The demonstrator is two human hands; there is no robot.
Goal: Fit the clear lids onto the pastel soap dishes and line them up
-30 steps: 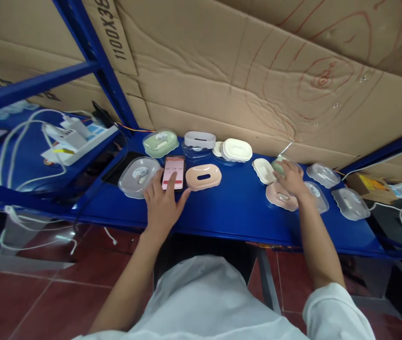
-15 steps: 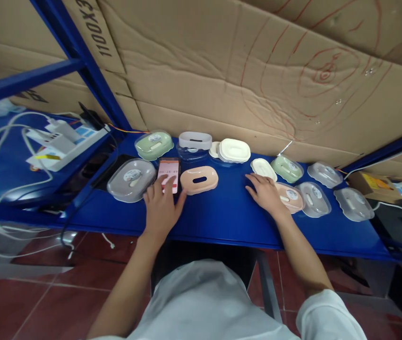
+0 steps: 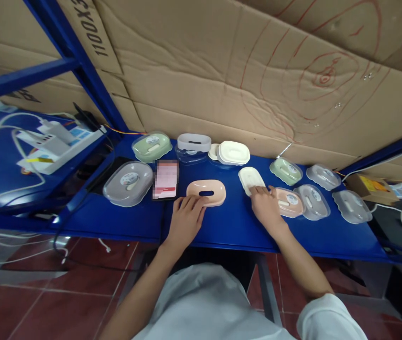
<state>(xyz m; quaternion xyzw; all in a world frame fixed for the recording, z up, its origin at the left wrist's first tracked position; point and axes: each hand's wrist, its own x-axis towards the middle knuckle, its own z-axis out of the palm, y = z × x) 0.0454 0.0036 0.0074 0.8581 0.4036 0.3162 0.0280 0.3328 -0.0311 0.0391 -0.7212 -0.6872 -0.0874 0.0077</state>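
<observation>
The peach oval soap dish (image 3: 217,191), with a dark slot through its middle, lies on the blue table. My left hand (image 3: 187,215) is closed on its front left rim, thumb hidden from view. To the right, my right hand (image 3: 266,208) grips the near end of a cream oval tray (image 3: 251,177), fingers bent over its edge. Beside that hand sits a peach soap box (image 3: 289,202) under a clear lid. A phone (image 3: 166,179) with a blurred screen lies left of the peach dish.
Lidded soap boxes in green (image 3: 152,147) and grey (image 3: 129,183) stand at left. A grey dish (image 3: 194,141) and stacked cream parts (image 3: 234,152) are at the back. Several more lidded boxes line the right. A power strip (image 3: 62,148) with cables lies far left. Cardboard (image 3: 193,61) walls the back.
My left hand has left the phone and taken hold of the peach dish, which has shifted right and nearer. My right hand has drawn the cream tray left and nearer.
</observation>
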